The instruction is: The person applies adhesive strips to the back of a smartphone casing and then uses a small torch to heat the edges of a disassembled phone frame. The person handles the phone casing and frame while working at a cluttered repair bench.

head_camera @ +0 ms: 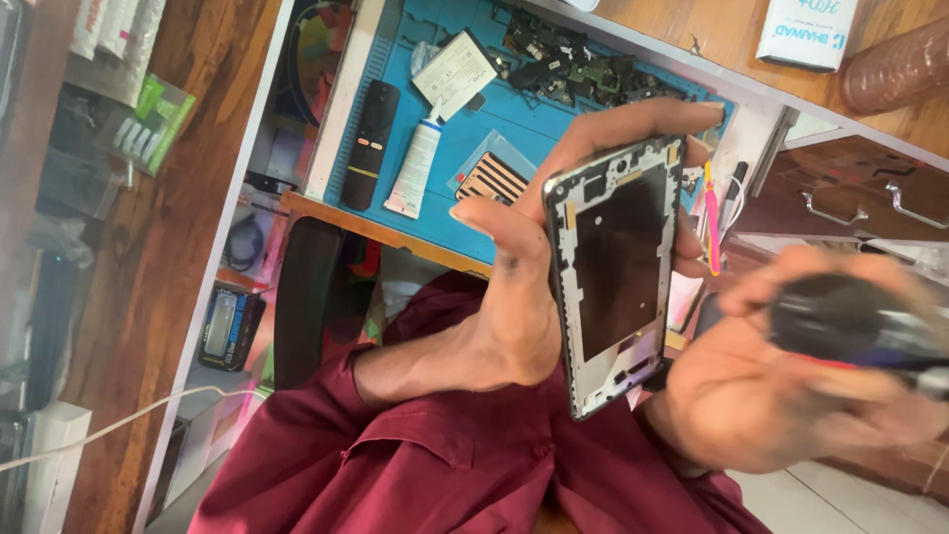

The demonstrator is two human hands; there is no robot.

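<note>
Above the blue silicone work mat (499, 129), the left hand (514, 297) grips an opened black phone frame with a silver rim (618, 267), its long axis upright. Just beside it, the right hand (781, 396) is closed around a blurred black-handled tool (850, 321).

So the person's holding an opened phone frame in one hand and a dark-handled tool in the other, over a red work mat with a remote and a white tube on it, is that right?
Not quite: the work mat is blue, not red. The head view shows it. The rest stands: the left hand holds the opened phone frame, the right hand holds a blurred dark-handled tool, and a black remote and a white tube lie on the mat.
</note>
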